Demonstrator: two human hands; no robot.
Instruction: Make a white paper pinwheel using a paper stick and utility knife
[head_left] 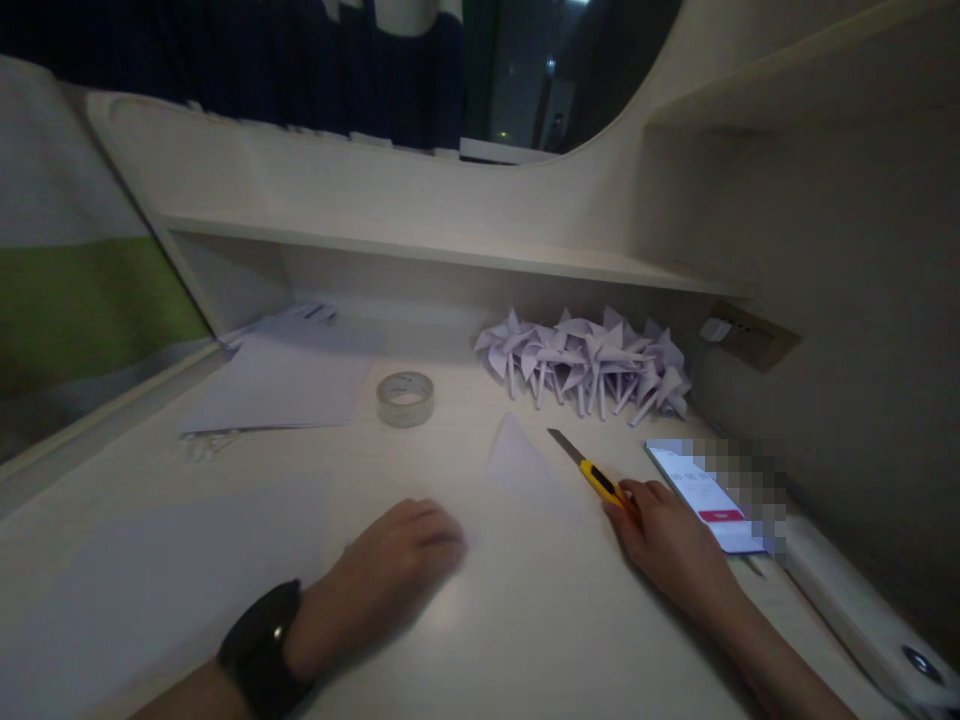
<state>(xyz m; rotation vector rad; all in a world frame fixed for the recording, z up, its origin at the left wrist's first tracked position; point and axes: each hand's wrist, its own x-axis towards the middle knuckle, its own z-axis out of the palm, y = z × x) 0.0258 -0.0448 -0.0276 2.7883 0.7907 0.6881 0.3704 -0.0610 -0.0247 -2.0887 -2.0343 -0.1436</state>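
While dim light falls over the pale desk (525,640), these things show around the hands:

Back row: a cluster of folded white paper pinwheels (589,365) lies under the low shelf (420,250), well apart from both hands.
Tape: a roll of clear tape (405,398), a flat ring, lies on the desk between the stack of white sheets (289,385) and the pinwheels.
Sheets: the stack lies flat at the far left, thin and smooth-edged, with small pale clips (206,445), too blurred to tell more, beside its near corner.
Phone: a lit phone (705,495) lies face up just beside the right hand, on its outer side; part of it is blurred out.
Folded paper: a white triangle of paper (525,465), crisp-edged with its point away from the person, lies flat between the two hands.
Knife: a utility knife (592,470) with a yellow body and a bare grey blade slants along the triangle's right edge, blade pointing away.
Right hand: the right hand (667,540) rests on the desk with fingers curled about the knife's near end, gripping its handle.
Left hand: the left hand (390,570), a black watch (262,650) on its wrist, lies palm down on the desk with fingers loosely bent, holding nothing, near the triangle's left corner.
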